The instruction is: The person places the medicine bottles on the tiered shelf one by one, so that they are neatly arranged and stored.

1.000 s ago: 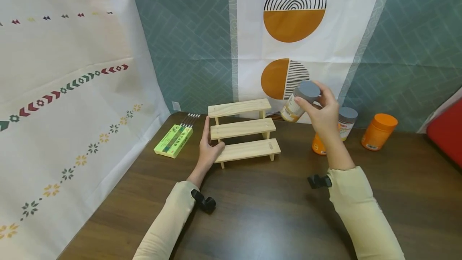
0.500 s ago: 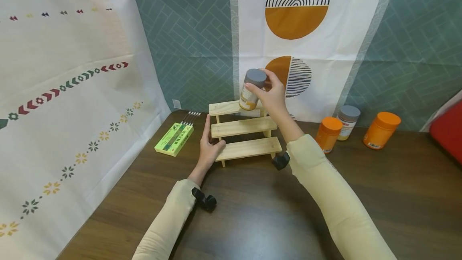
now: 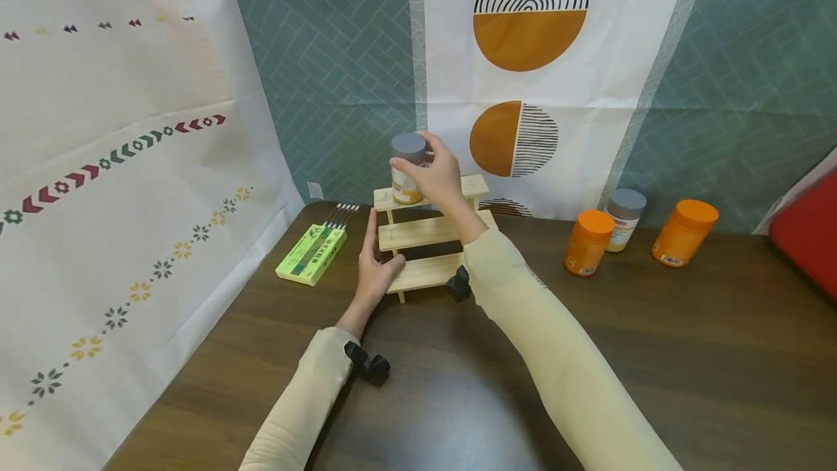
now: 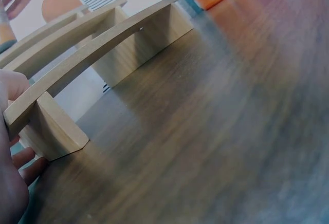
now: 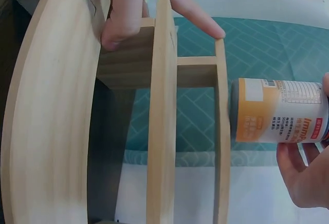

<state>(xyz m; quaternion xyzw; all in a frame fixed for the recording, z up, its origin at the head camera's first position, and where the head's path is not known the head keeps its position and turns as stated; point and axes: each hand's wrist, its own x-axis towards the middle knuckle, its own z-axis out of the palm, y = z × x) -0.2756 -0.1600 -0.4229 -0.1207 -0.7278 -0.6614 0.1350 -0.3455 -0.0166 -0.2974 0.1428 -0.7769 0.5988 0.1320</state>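
Observation:
A three-step wooden display stand stands on the dark table. My left hand grips its left end, thumb on the bottom step and index finger stretched up toward the top one. In the right wrist view that index fingertip meets the top step's edge. With my right hand I hold a supplement bottle by its grey lid, thumb and fingers on opposite sides. The bottle is upright at the left end of the top step; in the right wrist view its base sits right at the plank.
To the right stand two orange bottles, one nearer and one farther right, with a grey-lidded bottle between them. A green box with several thin sticks lies left of the stand. Patterned cloths hang behind.
My right hand has carried the grey-lidded bottle leftward from beside the stand to the left end of the top step, and the bottle has gone from tilted to upright. My left hand stays put.

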